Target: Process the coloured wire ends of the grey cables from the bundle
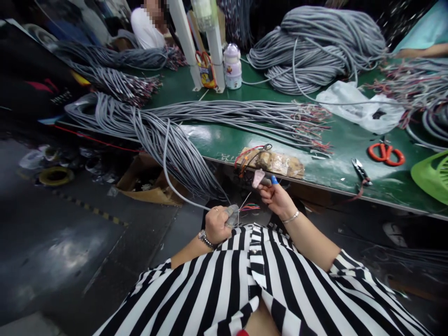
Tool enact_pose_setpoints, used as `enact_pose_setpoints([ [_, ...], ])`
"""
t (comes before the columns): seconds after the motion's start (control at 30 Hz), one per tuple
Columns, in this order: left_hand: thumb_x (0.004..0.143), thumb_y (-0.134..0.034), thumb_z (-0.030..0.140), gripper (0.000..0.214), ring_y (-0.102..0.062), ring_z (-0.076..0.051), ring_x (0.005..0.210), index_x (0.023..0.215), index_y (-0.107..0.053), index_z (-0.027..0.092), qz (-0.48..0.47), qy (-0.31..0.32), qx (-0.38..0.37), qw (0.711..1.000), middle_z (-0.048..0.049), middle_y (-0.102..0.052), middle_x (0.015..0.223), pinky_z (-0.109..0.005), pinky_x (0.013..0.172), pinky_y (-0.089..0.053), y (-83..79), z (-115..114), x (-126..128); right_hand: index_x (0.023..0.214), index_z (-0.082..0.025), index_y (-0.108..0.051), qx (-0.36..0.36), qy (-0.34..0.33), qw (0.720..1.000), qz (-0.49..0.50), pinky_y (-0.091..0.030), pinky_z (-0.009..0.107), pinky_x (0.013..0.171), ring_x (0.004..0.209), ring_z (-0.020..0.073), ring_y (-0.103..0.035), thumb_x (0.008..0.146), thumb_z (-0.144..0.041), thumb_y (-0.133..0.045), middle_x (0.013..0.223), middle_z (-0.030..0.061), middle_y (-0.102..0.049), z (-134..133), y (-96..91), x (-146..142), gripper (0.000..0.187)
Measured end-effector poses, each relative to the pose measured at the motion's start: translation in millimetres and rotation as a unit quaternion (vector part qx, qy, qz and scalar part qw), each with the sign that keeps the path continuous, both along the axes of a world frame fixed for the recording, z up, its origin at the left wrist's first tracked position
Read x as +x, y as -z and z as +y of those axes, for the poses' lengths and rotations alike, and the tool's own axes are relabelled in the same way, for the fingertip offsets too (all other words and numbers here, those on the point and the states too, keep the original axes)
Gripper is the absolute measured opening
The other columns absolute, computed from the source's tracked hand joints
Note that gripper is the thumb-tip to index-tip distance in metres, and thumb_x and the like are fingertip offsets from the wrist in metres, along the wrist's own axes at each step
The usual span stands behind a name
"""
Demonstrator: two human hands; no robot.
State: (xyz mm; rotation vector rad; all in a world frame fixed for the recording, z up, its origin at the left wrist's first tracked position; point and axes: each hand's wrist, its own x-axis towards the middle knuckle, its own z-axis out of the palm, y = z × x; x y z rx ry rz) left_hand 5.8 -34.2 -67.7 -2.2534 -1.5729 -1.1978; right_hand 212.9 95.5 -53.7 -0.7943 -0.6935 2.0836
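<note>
Green table (332, 170), grey cables (231, 111), bottle (233, 67)

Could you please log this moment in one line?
left hand: holds grey cable | coloured wires: exposed | right hand: near table edge

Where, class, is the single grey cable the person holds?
In the head view, left of centre, the grey cable curves down past the cable bundle draped over the green bench's edge to the left hand.

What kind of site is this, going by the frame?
Likely a cable-assembly workshop: a big coil of gray cable on the green bench, cable bundles with stripped, colored wire ends, and orange-handled scissors beside them.
</note>
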Motion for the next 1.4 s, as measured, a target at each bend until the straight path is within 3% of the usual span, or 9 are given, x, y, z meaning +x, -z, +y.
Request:
enact_pose_setpoints([
  [0.2,0.082,-0.061,0.018,0.03,-0.066,-0.025,0.1,0.111,-0.067,0.019,0.031,0.012,-0.18,0.983,-0.0099,-0.072,0.109,-0.041,0.083,-0.054,2.3,27.1,-2.1,0.081,-0.017,-0.07,0.186,0.125,0.959,-0.177,-0.02,0.018,0.037,0.043,0.0046,-0.032,0.07,-0.044,-0.077,0.063,0.0011,-0.063,-7.8,-22.1,31.9,0.03],
  [0.33,0.085,-0.061,0.018,0.027,-0.066,-0.022,0.101,0.111,-0.067,0.019,-0.004,0.032,-0.132,0.991,-0.0089,-0.072,0.109,-0.04,0.088,-0.054,-16.1,50.9,-10.9,0.086,-0.02,-0.073,0.322,0.284,0.877,-0.215,-0.034,0.022,0.046,0.057,0.0109,-0.05,0.078,-0.041,-0.071,0.071,0.0032,-0.065,12.7,-49.3,62.1,0.022],
  [0.4,0.087,-0.059,0.018,0.024,-0.067,-0.02,0.098,0.11,-0.067,0.018,-0.015,0.048,-0.084,0.995,-0.0088,-0.072,0.106,-0.038,0.089,-0.055,-30.8,69.8,-17.7,0.087,-0.02,-0.073,0.343,0.328,0.852,-0.22,-0.032,0.021,0.045,0.053,0.0091,-0.047,0.081,-0.041,-0.069,0.07,0.0025,-0.064,32.1,-55.4,74.1,0.023],
  [0.6,0.087,-0.055,0.016,0.024,-0.067,-0.02,0.098,0.108,-0.068,0.017,0.027,0.05,-0.046,0.997,-0.0085,-0.073,0.106,-0.036,0.09,-0.054,-79.0,158.2,-29.3,0.086,-0.016,-0.069,0.269,0.238,0.916,-0.181,-0.015,0.02,0.036,0.037,0.0023,-0.025,0.076,-0.05,-0.069,0.063,-0.0001,-0.059,74.0,-47.6,88.0,0.036],
  [0.8,0.084,-0.054,0.019,0.038,-0.058,-0.023,0.118,0.12,-0.063,0.015,0.189,0.041,-0.207,0.959,-0.0094,-0.066,0.126,-0.036,0.103,-0.044,-109.3,250.3,7.5,0.087,-0.015,-0.069,0.253,0.233,0.922,-0.179,-0.015,0.019,0.037,0.039,0.0024,-0.026,0.073,-0.052,-0.072,0.059,-0.0012,-0.058,70.8,-46.7,87.9,0.04],
  [0.93,0.086,-0.054,0.032,0.05,-0.057,-0.026,0.119,0.133,-0.054,0.017,0.275,0.004,-0.269,0.923,-0.0124,-0.062,0.13,-0.037,0.099,-0.044,-112.9,284.5,36.8,0.084,-0.015,-0.067,0.24,0.223,0.929,-0.173,-0.014,0.019,0.038,0.039,0.0023,-0.026,0.069,-0.05,-0.076,0.059,-0.0018,-0.058,72.3,-46.9,88.9,0.039],
  [1.13,0.085,-0.055,0.036,0.031,-0.065,-0.026,0.095,0.103,-0.068,0.015,0.311,0.022,-0.265,0.913,-0.0124,-0.07,0.103,-0.034,0.082,-0.046,-120.5,284.2,40.2,0.086,-0.016,-0.066,0.253,0.217,0.929,-0.163,-0.014,0.02,0.039,0.04,0.0023,-0.026,0.073,-0.046,-0.073,0.061,-0.0033,-0.056,76.3,-40.5,91.7,0.033],
  [1.3,0.09,-0.049,0.039,0.03,-0.061,-0.018,0.076,0.084,-0.066,0.015,0.146,0.022,-0.125,0.981,-0.0084,-0.067,0.083,-0.028,0.068,-0.042,-136.8,236.9,16.8,0.086,-0.017,-0.065,0.261,0.232,0.92,-0.181,-0.015,0.02,0.04,0.04,0.0032,-0.026,0.074,-0.047,-0.071,0.06,-0.0035,-0.055,74.5,-39.5,92.5,0.033],
  [1.4,0.091,-0.05,0.039,0.033,-0.053,-0.014,0.061,0.071,-0.061,0.015,0.02,0.045,-0.092,0.994,-0.0027,-0.06,0.065,-0.025,0.059,-0.038,-145.6,197.3,3.6,0.093,-0.017,-0.066,0.274,0.233,0.913,-0.19,-0.016,0.021,0.039,0.04,0.0037,-0.025,0.075,-0.047,-0.069,0.062,-0.0031,-0.057,70.6,-43.4,91.0,0.035],
])
